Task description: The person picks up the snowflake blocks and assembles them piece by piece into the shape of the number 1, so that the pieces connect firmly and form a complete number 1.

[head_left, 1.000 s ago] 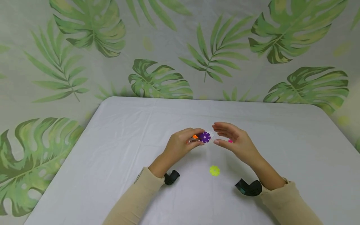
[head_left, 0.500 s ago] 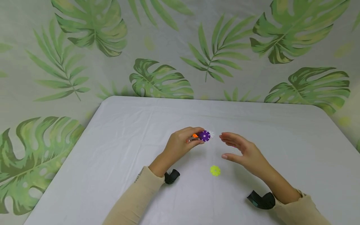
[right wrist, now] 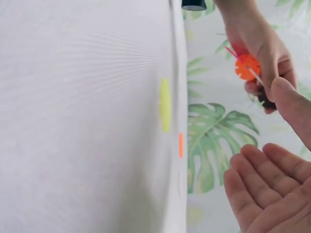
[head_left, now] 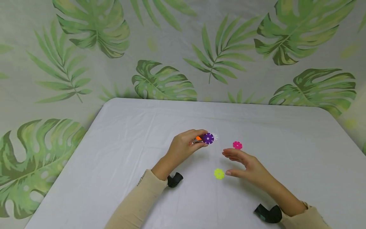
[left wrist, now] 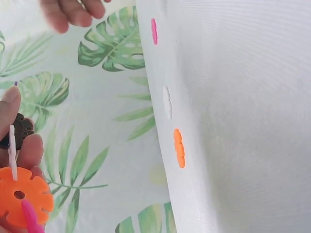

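Note:
My left hand (head_left: 187, 143) pinches a joined cluster of notched plastic discs above the table. A purple disc (head_left: 208, 138) faces the head camera at its fingertips. In the left wrist view, an orange disc (left wrist: 29, 194), a white disc (left wrist: 12, 153) seen edge-on, a black disc (left wrist: 22, 130) and a pink piece (left wrist: 31, 218) belong to the cluster. My right hand (head_left: 248, 165) holds nothing; its fingers are extended and its thumb is spread apart, with the thumb tip beside a yellow flower-shaped disc (head_left: 219, 174). Just beyond its fingers is a pink disc (head_left: 237, 145).
A loose white disc (head_left: 215, 137) peeks out behind the purple one. On the white-covered table (head_left: 137, 127), a loose orange disc (left wrist: 180, 148) shows in the left wrist view. Black wrist cameras (head_left: 175, 180) jut under both forearms. A leaf-print cloth (head_left: 160, 79) hangs behind.
My right hand has drawn away from the cluster, rightward and then nearer the body, down to the yellow disc. The pink disc behind it now shows fully. My left hand stays nearly still.

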`<state>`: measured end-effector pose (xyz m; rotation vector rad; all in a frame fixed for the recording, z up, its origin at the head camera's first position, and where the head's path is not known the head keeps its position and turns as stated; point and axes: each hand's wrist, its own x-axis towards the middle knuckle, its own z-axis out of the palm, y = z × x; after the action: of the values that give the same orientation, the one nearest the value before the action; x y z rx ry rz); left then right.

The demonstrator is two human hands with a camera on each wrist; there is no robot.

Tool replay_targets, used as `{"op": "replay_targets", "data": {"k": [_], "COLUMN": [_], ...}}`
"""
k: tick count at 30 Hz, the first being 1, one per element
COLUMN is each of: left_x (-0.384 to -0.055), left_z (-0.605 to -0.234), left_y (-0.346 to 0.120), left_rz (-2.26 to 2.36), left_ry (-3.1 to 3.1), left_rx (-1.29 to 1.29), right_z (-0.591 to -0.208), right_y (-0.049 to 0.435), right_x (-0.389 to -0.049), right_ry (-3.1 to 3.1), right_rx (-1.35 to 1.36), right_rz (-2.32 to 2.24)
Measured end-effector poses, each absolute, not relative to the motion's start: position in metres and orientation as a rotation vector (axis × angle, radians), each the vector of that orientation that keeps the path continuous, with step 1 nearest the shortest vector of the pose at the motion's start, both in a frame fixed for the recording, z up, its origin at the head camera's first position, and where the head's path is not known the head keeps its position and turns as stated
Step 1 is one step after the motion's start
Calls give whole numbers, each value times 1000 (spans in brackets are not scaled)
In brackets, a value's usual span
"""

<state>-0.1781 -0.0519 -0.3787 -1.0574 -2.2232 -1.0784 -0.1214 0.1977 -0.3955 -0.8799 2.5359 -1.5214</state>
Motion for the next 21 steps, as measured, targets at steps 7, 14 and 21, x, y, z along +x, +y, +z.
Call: {"op": "replay_targets", "data": {"k": [7,14,21], "left_x": [-178,-178,-178], "left_z": [-378,-378,-378], "left_y": [-52,-52,-52], "left_rz": [-1073,-1071,-1063], "left_ry": [-2226,-2230,-2243], "left_rx": [-1054,-1056,-1050], "right_z": [-411,-422,-430], "right_y": [197,197,196], "right_x": [-125,-127,-125], "right_ry": [2526,2534,2548], "right_rx": [-881,-859,-865], "right_rz": [-1454,-1385,-1346]}}
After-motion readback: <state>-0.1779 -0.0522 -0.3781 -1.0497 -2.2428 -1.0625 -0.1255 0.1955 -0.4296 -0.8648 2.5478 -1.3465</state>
